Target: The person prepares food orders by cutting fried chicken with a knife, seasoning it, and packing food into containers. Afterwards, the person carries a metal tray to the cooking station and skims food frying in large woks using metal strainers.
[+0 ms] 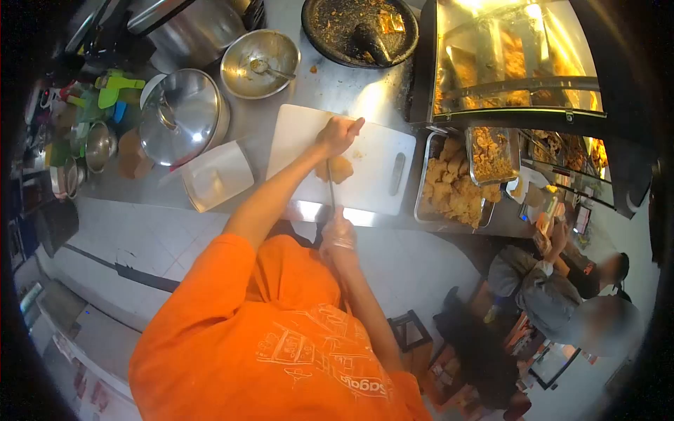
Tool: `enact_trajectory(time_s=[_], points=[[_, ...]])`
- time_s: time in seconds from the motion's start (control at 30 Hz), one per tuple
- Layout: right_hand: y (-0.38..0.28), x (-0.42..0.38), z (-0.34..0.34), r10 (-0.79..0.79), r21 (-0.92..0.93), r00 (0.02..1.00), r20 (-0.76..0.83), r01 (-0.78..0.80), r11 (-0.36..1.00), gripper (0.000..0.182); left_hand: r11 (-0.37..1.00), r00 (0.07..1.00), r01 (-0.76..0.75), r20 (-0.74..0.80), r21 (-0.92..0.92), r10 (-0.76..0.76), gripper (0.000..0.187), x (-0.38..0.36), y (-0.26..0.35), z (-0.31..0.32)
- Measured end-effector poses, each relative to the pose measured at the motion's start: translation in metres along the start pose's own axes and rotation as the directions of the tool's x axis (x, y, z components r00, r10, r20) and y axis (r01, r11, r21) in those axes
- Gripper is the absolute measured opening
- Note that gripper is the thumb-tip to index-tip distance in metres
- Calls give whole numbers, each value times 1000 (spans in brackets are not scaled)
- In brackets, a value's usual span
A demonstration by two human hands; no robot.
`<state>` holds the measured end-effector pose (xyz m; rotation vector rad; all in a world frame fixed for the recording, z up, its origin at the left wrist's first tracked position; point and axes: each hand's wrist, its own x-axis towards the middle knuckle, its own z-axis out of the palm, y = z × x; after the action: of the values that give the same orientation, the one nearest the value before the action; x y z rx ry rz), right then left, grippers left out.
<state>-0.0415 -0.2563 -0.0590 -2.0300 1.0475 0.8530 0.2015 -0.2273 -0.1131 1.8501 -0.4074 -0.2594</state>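
My right hand point(338, 235), in a clear thin glove, is wrapped round the handle of a knife point(333, 191) at the near edge of a white cutting board point(382, 140). The blade points away from me and lies across a pale golden piece of fried food point(341, 169), seemingly chicken. Just beyond that piece, my left hand point(340, 136) is closed above the board, fingers curled under and thumb sticking out to the right. Its palm side is hidden, so what it grips, if anything, does not show.
Right of the board stands a metal tray point(421, 203) of fried pieces, with a smaller tray point(495, 179) over its corner. A heated display case point(519, 102) is behind. Stone mortar point(323, 42), steel bowl point(242, 59), lidded pot point(179, 116) and plastic container point(232, 172) surround the board. People are at right.
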Motion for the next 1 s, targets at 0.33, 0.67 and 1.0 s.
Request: enact_trajectory(time_s=[0.33,0.67,1.0], points=[[3,-21,-30,-125,-184,992,36,129,974,27,989,999,34,-27,-144,-39,52,7,31,-9],[-41,-42,-35,-154,-332,988,7,148,932,20,1000,994,10,105,-30,-7,53,8,6,3],[-59,-60,-85,-132,-361,986,104,161,919,36,994,999,-4,53,-107,10,60,22,39,1]])
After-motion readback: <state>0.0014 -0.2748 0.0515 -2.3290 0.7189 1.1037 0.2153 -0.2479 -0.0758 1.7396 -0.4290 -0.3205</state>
